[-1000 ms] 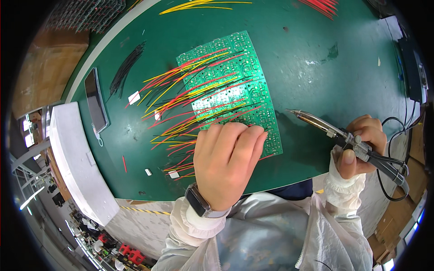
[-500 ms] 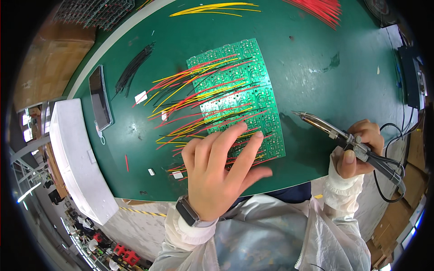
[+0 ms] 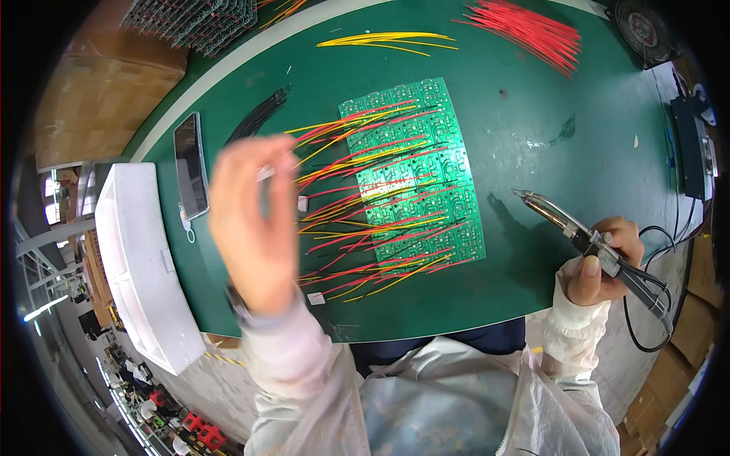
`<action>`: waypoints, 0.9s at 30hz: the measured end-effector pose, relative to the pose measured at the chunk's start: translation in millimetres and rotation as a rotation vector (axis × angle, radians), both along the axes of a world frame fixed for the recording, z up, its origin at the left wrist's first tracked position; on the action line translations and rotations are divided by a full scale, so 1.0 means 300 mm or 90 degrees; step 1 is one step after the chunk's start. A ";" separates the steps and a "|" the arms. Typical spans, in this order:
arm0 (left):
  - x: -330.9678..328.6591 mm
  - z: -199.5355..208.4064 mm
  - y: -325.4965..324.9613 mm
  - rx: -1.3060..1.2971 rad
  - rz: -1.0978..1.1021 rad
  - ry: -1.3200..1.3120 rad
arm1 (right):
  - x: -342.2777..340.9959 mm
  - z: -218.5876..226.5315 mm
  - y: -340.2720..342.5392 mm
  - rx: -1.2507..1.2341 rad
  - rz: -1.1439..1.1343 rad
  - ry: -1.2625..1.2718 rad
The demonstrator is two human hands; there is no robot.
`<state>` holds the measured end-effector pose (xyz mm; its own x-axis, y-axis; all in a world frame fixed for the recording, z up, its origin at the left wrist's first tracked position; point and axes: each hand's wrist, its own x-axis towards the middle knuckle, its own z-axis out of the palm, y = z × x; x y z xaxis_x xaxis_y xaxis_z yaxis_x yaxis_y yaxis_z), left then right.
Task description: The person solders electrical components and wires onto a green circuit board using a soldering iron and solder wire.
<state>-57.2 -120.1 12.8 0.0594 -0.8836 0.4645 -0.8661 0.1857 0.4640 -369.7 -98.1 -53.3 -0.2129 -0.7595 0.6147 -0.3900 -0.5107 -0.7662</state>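
My left hand (image 3: 258, 254), smeared by motion, hangs over the left part of the green table. Its thumb and fingertips are near the loose ends of the upper wires; whether they pinch one I cannot make out. A green panel of small circuit boards (image 3: 465, 194) lies in the middle, with rows of red, yellow and black wires (image 3: 395, 156) across it, their ends reaching out to the left. At the right, my right hand (image 3: 588, 285) is wrapped round a soldering iron (image 3: 561, 218), whose tip points up and left, apart from the panel.
Bundles of yellow wires (image 3: 380, 38), red wires (image 3: 528, 34) and black wires (image 3: 262, 114) lie around the panel. A phone (image 3: 190, 163) and a white foam box (image 3: 144, 258) are at the left. A dark fan (image 3: 642, 30) and a soldering station (image 3: 690, 148) stand at the right.
My left hand has left the lower wires on the panel and moved left and up. My right hand keeps the soldering iron in nearly the same place. The whole view has shifted slightly.
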 end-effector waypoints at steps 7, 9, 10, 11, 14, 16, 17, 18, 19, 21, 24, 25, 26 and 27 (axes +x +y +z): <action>0.235 -0.089 -0.235 0.113 0.014 -0.140 | 0.015 0.010 -0.004 0.002 0.006 0.016; 0.234 -0.096 -0.233 0.109 0.057 -0.135 | 0.007 0.011 -0.001 0.008 0.006 0.030; 0.232 -0.091 -0.231 0.108 0.055 -0.136 | 0.007 0.012 -0.002 0.015 0.013 0.043; 0.225 -0.085 -0.231 0.099 0.046 -0.120 | 0.005 0.013 -0.003 0.015 0.010 0.044; 0.220 -0.066 -0.225 0.071 0.029 -0.098 | 0.004 0.013 -0.006 0.006 -0.002 0.055; 0.224 -0.048 -0.217 0.052 0.020 -0.093 | 0.003 0.014 -0.005 0.004 -0.002 0.054; 0.224 -0.036 -0.212 0.059 0.021 -0.083 | 0.004 0.016 -0.005 0.005 -0.002 0.052; 0.222 -0.021 -0.204 0.065 0.022 -0.072 | 0.005 0.018 -0.004 0.007 -0.002 0.054; 0.212 -0.002 -0.188 0.065 0.023 -0.074 | 0.006 0.020 -0.003 0.009 -0.002 0.056; 0.162 0.035 -0.146 0.041 0.057 0.049 | 0.003 0.021 0.001 0.011 -0.002 0.056; 0.038 0.072 -0.040 0.036 0.015 0.162 | -0.002 0.019 0.009 0.018 -0.001 0.063; -0.017 0.080 0.001 0.045 -0.015 0.119 | -0.004 0.020 0.010 0.023 0.001 0.070; -0.072 0.078 0.045 0.054 -0.043 0.075 | -0.006 0.016 0.010 0.026 -0.002 0.074; -0.119 0.068 0.082 0.079 -0.066 0.040 | -0.010 0.014 0.010 0.020 0.002 0.080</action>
<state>-93.0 -95.4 33.2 -0.0087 -0.9369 0.3494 -0.8139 0.2096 0.5419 -372.7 -95.2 -49.2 -0.1332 -0.7796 0.6120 -0.4828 -0.4882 -0.7270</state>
